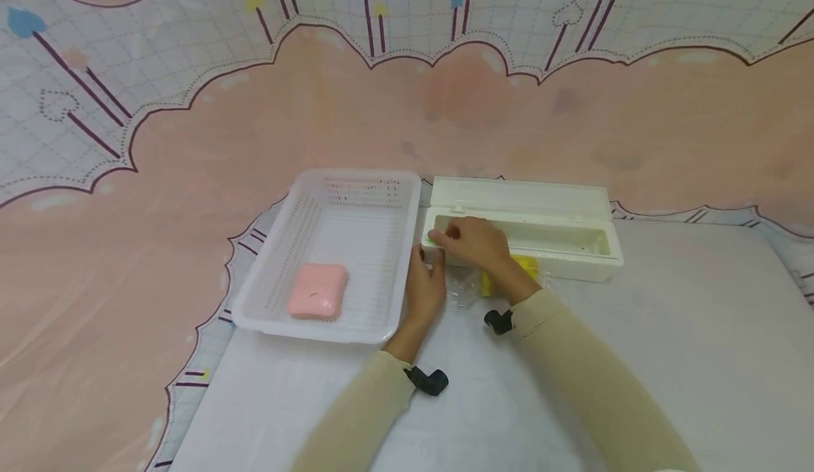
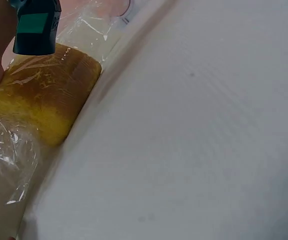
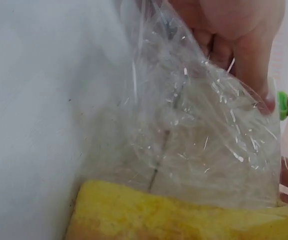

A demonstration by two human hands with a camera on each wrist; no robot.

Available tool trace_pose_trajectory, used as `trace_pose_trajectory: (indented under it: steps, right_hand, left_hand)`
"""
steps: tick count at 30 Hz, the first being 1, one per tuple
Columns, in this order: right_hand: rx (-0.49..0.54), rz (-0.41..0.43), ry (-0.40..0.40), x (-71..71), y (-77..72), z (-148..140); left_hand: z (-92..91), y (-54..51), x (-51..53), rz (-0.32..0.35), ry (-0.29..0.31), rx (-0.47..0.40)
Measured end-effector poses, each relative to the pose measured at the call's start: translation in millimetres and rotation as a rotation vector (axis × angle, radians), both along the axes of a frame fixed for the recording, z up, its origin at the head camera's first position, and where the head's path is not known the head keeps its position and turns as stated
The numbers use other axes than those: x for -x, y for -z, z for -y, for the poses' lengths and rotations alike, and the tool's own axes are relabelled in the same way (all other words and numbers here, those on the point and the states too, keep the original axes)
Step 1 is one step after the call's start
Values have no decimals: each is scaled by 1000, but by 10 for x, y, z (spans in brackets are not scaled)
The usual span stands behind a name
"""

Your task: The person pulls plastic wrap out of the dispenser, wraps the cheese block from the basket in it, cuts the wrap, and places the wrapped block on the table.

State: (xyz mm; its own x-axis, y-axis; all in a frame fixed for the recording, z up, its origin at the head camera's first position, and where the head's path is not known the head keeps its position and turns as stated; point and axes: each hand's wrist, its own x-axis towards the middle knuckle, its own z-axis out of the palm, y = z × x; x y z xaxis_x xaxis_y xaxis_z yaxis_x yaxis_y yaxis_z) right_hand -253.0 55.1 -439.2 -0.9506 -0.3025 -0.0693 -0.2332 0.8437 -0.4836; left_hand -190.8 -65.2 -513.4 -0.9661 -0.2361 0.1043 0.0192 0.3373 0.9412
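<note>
Bag (image 3: 204, 125), clear w/ yellow block (image 3: 184, 212), lies in front of open white box (image 1: 581, 269). L hand (image 1: 427, 287) pinches its edge, thumb vs. curled fingers; R hand (image 1: 475, 242) is bent nr. small green bit (image 3: 283, 105), can't tell if gripped. Best: keep film taut, use fingertips only, don't squash block.

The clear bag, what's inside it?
Inside the clear bag is a yellow block with a browned side, maybe cake. In the head view, the right arm covers part of it. Its underside can't be seen.
</note>
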Motion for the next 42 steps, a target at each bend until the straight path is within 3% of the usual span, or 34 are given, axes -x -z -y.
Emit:
trace_pose_trajectory:
  steps: [10, 15, 27, 42]
  right_hand:
    - [0, 44, -13, -19, -73, -37]
    - [-10, 94, -8, 1, -117, -40]
    - [-73, 235, 54, 26, -245, -61]
    - [-53, 257, 43, 57, -263, -276]
  left_hand:
    - [4, 18, -1, -7, -4, -4]
    - [8, 19, 2, -24, -12, 7]
    - [28, -1, -8, 14, 20, -14]
    - [14, 7, 9, 37, -19, 28]
